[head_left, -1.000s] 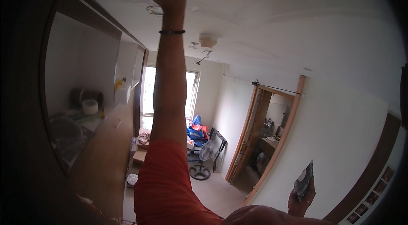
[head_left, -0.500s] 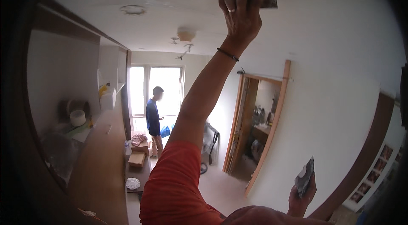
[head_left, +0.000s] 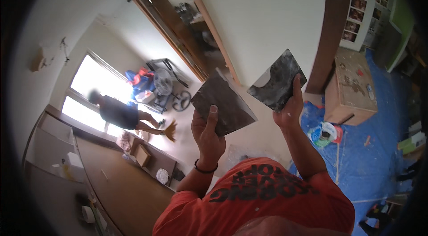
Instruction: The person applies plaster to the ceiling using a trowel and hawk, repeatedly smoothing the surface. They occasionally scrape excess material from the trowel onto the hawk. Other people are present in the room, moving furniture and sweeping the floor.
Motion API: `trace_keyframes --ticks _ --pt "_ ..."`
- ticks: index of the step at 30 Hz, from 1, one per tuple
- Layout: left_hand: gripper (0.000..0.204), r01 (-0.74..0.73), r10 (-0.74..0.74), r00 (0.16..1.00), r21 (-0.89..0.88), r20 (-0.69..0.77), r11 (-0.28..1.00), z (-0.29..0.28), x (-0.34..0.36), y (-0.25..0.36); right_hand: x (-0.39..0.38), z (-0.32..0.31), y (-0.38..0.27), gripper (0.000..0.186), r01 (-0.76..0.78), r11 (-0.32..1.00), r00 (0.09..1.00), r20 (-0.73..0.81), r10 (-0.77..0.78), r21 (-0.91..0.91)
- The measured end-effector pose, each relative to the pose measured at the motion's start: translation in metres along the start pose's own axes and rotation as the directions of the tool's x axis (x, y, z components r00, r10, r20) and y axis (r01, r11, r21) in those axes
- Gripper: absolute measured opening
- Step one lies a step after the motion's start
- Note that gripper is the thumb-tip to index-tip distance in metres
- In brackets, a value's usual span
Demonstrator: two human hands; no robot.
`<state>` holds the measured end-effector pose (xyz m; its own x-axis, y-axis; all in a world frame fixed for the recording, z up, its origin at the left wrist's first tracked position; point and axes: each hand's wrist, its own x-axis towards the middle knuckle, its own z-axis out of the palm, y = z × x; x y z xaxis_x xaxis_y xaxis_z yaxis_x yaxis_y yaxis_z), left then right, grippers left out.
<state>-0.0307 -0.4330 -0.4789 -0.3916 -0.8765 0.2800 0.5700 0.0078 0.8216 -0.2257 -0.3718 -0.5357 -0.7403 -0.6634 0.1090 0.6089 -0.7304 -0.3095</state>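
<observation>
In front of my chest my left hand (head_left: 207,138), with a dark bracelet at its wrist, grips a flat, dark, four-sided putty scraper (head_left: 227,102), thumb on its face. My right hand (head_left: 290,110) holds a second, smaller scraper plate (head_left: 278,82), its thumb along one edge. That plate is smeared dark and grey, with a paler patch on its left side. The two plates tilt close to each other without visibly touching. Most fingers are hidden behind them.
A person (head_left: 118,112) bends near the window, beside a yellow broom-like thing (head_left: 169,130). A fan (head_left: 164,82) and a wheeled frame (head_left: 180,101) stand by the doorway. To the right are a wooden box (head_left: 350,89), bags (head_left: 327,133) and a blue floor sheet (head_left: 356,155).
My left hand has come down from the ceiling with its scraper, to beside the right one. My view has tipped downward and tilted. The other person has gone from standing to bending.
</observation>
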Motion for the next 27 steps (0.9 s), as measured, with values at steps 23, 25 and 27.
trace_keyframes --ticks 23,25,27 --pt "0.03 -0.687 0.111 0.365 0.187 0.924 0.702 -0.015 -0.022 -0.109 -0.085 -0.07 -0.038 0.043 -0.409 0.892 0.81 -0.375 0.451 0.19" --pt "0.034 -0.773 -0.044 0.269 0.243 0.962 0.586 -0.014 -0.006 -0.119 -0.089 -0.077 -0.056 0.046 -0.366 0.917 0.813 -0.424 0.399 0.159" --pt "0.044 -0.825 -0.166 0.298 0.341 0.94 0.451 -0.011 0.008 -0.131 -0.092 -0.094 -0.082 0.045 -0.302 0.942 0.832 -0.443 0.334 0.144"
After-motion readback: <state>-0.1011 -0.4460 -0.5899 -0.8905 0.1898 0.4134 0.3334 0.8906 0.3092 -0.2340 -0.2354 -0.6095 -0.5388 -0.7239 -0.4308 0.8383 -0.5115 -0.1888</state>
